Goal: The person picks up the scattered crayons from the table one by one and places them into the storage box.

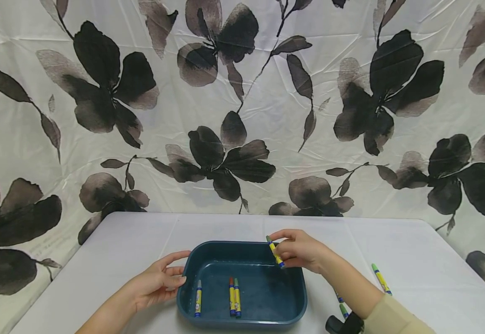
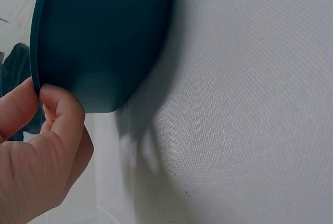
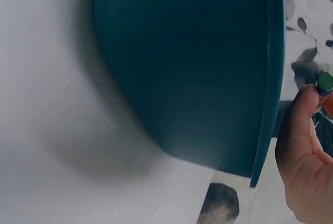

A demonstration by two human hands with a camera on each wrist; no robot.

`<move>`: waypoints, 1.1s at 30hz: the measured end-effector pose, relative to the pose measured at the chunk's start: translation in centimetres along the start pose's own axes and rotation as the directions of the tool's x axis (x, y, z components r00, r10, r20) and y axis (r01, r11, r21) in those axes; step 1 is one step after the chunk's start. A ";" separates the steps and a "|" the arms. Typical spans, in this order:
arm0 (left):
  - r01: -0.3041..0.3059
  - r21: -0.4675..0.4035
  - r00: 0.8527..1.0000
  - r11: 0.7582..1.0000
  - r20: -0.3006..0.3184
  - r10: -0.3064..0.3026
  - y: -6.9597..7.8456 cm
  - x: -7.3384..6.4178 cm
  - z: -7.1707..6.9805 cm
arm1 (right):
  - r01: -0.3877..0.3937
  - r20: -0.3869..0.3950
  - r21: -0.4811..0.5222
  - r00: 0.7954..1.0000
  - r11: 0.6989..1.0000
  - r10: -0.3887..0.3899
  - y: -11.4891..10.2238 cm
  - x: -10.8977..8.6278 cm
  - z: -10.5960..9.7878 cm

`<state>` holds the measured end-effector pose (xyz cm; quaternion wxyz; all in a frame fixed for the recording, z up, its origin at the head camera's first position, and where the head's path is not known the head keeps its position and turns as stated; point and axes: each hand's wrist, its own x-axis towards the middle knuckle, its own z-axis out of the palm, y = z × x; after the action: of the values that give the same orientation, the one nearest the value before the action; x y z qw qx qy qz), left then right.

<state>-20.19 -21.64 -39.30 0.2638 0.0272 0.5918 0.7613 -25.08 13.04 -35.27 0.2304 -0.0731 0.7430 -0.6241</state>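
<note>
Pinched between the thumb and fingers of my right hand is one thin crayon; from afar I see that hand closed down to the stick's own width. It is tilted, at the back right corner of the blue tray, and one end shows green. I can't tell if it touches the rim. My left hand has the tray's left edge nipped between thumb and finger.

I'd guess the crayon is very light and stiff, but it could snap if I bend it, and the bare tip may smear. Its wrapped middle looks best to hold, with a soft squeeze, since a round stick can roll. The tray looks hard and smooth, like plastic, and not too heavy. Its thin lip is good to pinch, but it may slide on the white table.

Inside the tray, one yellow crayon lies near the left wall, and a red-tipped crayon lies right beside another crayon. A loose green-tipped crayon lies off to the right.
</note>
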 end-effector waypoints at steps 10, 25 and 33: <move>0.004 0.004 1.000 1.000 -0.006 -0.004 0.0 0.0 0.0 | -0.027 0.043 0.029 0.999 0.999 0.025 0.1 0.0 1.4; 0.009 0.004 1.000 1.000 -0.017 -0.009 0.0 0.0 0.0 | -0.062 0.056 0.043 0.997 0.997 0.060 0.9 0.3 3.4; 0.004 0.007 1.000 1.000 -0.019 -0.004 0.0 0.1 0.0 | -0.097 0.044 0.019 0.994 0.995 0.096 1.6 0.4 4.8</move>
<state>-20.26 -21.56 -39.33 0.2597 0.0196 0.5969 0.7589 -23.09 8.95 -37.47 0.2769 -0.0482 0.7338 -0.6185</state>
